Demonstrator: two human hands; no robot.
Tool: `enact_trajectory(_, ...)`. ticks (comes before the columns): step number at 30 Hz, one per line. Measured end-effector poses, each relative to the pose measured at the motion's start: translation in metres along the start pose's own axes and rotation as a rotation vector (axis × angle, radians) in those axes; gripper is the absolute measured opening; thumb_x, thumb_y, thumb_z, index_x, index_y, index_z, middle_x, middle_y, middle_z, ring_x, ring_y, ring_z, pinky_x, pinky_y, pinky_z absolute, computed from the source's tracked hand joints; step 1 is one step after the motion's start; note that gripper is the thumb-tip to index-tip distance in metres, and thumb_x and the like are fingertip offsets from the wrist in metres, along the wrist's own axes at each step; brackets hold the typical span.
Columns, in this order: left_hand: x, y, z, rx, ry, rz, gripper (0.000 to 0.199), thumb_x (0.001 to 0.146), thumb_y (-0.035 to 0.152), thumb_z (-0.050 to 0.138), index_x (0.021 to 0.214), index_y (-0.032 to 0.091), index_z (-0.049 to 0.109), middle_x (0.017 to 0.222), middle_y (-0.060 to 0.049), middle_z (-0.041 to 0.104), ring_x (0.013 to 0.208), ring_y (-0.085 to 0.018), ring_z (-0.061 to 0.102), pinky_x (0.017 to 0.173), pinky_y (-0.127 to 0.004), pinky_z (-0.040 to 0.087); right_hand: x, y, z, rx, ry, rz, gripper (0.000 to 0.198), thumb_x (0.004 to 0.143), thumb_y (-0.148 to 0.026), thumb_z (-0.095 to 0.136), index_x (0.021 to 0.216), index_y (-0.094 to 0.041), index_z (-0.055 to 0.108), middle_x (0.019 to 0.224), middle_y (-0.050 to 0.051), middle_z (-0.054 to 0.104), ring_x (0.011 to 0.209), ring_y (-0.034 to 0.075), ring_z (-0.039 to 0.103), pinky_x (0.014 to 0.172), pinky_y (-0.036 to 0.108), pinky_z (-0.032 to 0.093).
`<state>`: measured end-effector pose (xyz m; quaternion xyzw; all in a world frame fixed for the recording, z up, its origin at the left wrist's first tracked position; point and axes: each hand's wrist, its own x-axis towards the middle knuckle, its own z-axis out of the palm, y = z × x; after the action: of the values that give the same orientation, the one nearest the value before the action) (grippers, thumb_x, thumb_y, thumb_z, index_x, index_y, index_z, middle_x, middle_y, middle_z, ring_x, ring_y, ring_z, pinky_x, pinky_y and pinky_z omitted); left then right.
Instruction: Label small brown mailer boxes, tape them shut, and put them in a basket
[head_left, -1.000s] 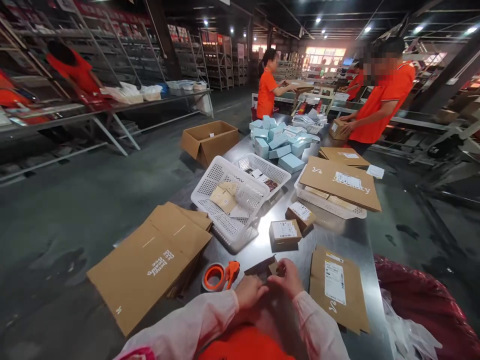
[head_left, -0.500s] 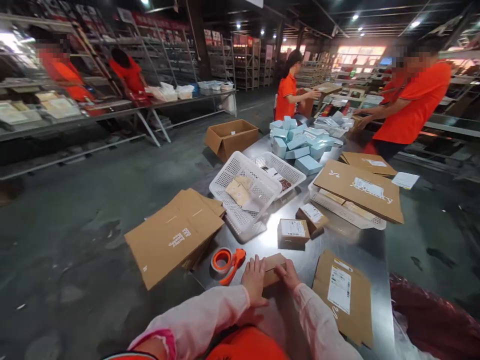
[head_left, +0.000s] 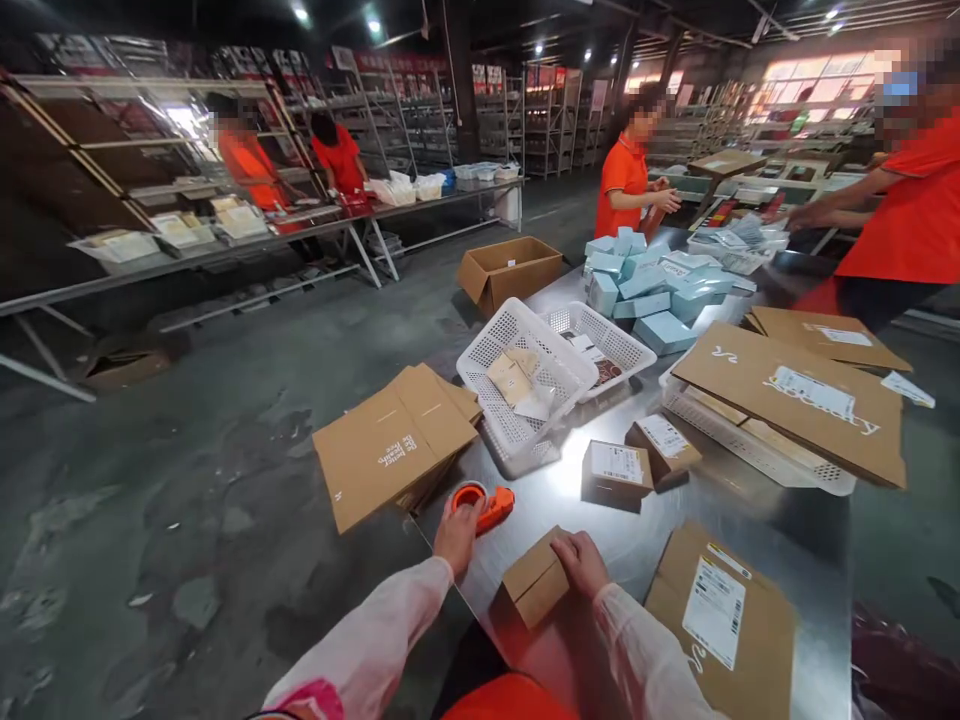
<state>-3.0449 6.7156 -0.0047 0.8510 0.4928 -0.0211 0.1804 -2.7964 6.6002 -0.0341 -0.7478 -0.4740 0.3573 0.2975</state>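
My left hand [head_left: 457, 537] is closed around the roll end of an orange tape dispenser [head_left: 495, 509] near the table's left edge. Under my right hand [head_left: 582, 564] is a small brown cardboard box [head_left: 534, 580]; my fingers grip its far right edge, and its top flaps meet in a seam. Beyond it, two small boxes stand close together, a labelled box [head_left: 616, 470] and another labelled box [head_left: 663, 447]. To the right of my right hand, a flat carton [head_left: 716, 625] with a white shipping label lies on the metal table [head_left: 559, 515].
Flat cartons [head_left: 394, 440] overhang the left edge. A tilted white basket [head_left: 555, 405] holds beige packets, with light blue boxes [head_left: 664, 325] piled behind. A large carton [head_left: 795, 400] covers another basket at right. A co-worker [head_left: 626, 185] stands across; another reaches in at far right.
My left hand has left the small box, moved left and taken hold of the tape dispenser. My right hand stays on the box, now turned at an angle. The view has swung left.
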Motion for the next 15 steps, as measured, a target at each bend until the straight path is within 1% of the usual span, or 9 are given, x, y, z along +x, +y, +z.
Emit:
enact_trajectory(1, -0.004, 0.0, -0.006, -0.021, -0.005, 0.04, 0.061, 0.085, 0.006, 0.038, 0.144, 0.018, 0.046, 0.115, -0.009, 0.068, 0.118, -0.022, 0.056, 0.12, -0.047, 0.019, -0.001, -0.001, 0.001, -0.002, -0.001, -0.002, 0.048, 0.079, -0.055, 0.05, 0.09, -0.015, 0.074, 0.091, 0.013, 0.065, 0.091, 0.027, 0.06, 0.088, 0.039, 0.046)
enact_trajectory(2, -0.011, 0.003, -0.014, -0.052, -0.008, 0.061, 0.059, 0.087, 0.008, 0.037, 0.144, 0.02, 0.047, 0.114, -0.009, 0.068, 0.117, -0.022, 0.056, 0.118, -0.045, 0.026, -0.001, -0.001, 0.002, -0.004, -0.002, -0.004, 0.048, 0.08, -0.054, 0.05, 0.094, -0.015, 0.074, 0.093, 0.013, 0.065, 0.093, 0.028, 0.061, 0.089, 0.039, 0.046)
enact_trajectory(4, -0.031, 0.015, -0.033, -0.189, 0.0, 0.059, 0.056, 0.09, 0.019, 0.044, 0.146, 0.019, 0.045, 0.117, -0.011, 0.065, 0.115, -0.023, 0.057, 0.11, -0.041, 0.039, -0.002, -0.001, 0.004, -0.007, -0.003, -0.005, 0.05, 0.082, -0.053, 0.051, 0.101, -0.014, 0.074, 0.096, 0.013, 0.066, 0.096, 0.028, 0.061, 0.09, 0.038, 0.046)
enact_trajectory(5, -0.044, 0.024, -0.041, -0.294, 0.013, 0.039, 0.059, 0.089, 0.026, 0.05, 0.147, 0.019, 0.043, 0.121, -0.012, 0.064, 0.115, -0.023, 0.057, 0.106, -0.039, 0.043, -0.002, -0.001, 0.004, -0.009, -0.002, -0.005, 0.05, 0.082, -0.053, 0.051, 0.103, -0.013, 0.073, 0.097, 0.014, 0.066, 0.097, 0.029, 0.061, 0.091, 0.039, 0.045)
enact_trajectory(7, -0.069, 0.045, -0.05, -0.536, 0.038, 0.028, 0.076, 0.077, 0.034, 0.068, 0.147, 0.02, 0.042, 0.128, -0.011, 0.061, 0.117, -0.024, 0.057, 0.105, -0.036, 0.045, -0.002, -0.001, 0.006, -0.011, -0.006, -0.007, 0.05, 0.084, -0.051, 0.05, 0.107, -0.013, 0.073, 0.097, 0.014, 0.066, 0.098, 0.029, 0.061, 0.092, 0.039, 0.045)
enact_trajectory(9, -0.088, 0.065, -0.047, -0.668, 0.052, 0.053, 0.083, 0.067, 0.031, 0.075, 0.144, 0.02, 0.047, 0.133, -0.01, 0.059, 0.119, -0.024, 0.056, 0.107, -0.036, 0.043, -0.001, -0.002, 0.006, -0.009, -0.016, -0.015, 0.045, 0.085, -0.047, 0.05, 0.107, -0.015, 0.073, 0.096, 0.012, 0.067, 0.098, 0.027, 0.061, 0.092, 0.037, 0.045)
enact_trajectory(11, -0.097, 0.078, -0.034, -0.647, 0.041, 0.083, 0.079, 0.065, 0.027, 0.073, 0.14, 0.019, 0.053, 0.128, -0.009, 0.064, 0.112, -0.024, 0.06, 0.103, -0.036, 0.046, -0.001, -0.004, 0.003, -0.007, -0.016, -0.019, 0.038, 0.083, -0.044, 0.053, 0.104, -0.019, 0.074, 0.094, 0.01, 0.069, 0.098, 0.025, 0.061, 0.09, 0.034, 0.046)
enact_trajectory(13, -0.098, 0.082, -0.018, -0.575, 0.044, 0.093, 0.075, 0.064, 0.026, 0.071, 0.137, 0.018, 0.056, 0.119, -0.009, 0.068, 0.102, -0.023, 0.063, 0.097, -0.036, 0.05, -0.004, -0.007, -0.003, -0.01, 0.016, -0.012, 0.035, 0.081, -0.045, 0.057, 0.099, -0.02, 0.074, 0.094, 0.009, 0.069, 0.098, 0.025, 0.061, 0.089, 0.034, 0.046)
enact_trajectory(15, -0.095, 0.078, -0.006, -0.535, 0.064, 0.11, 0.073, 0.065, 0.026, 0.069, 0.136, 0.018, 0.057, 0.118, -0.01, 0.069, 0.1, -0.023, 0.064, 0.095, -0.036, 0.051, -0.01, -0.013, -0.011, -0.006, 0.096, 0.01, 0.04, 0.083, -0.054, 0.054, 0.092, -0.019, 0.073, 0.091, 0.011, 0.069, 0.095, 0.026, 0.062, 0.085, 0.035, 0.047)
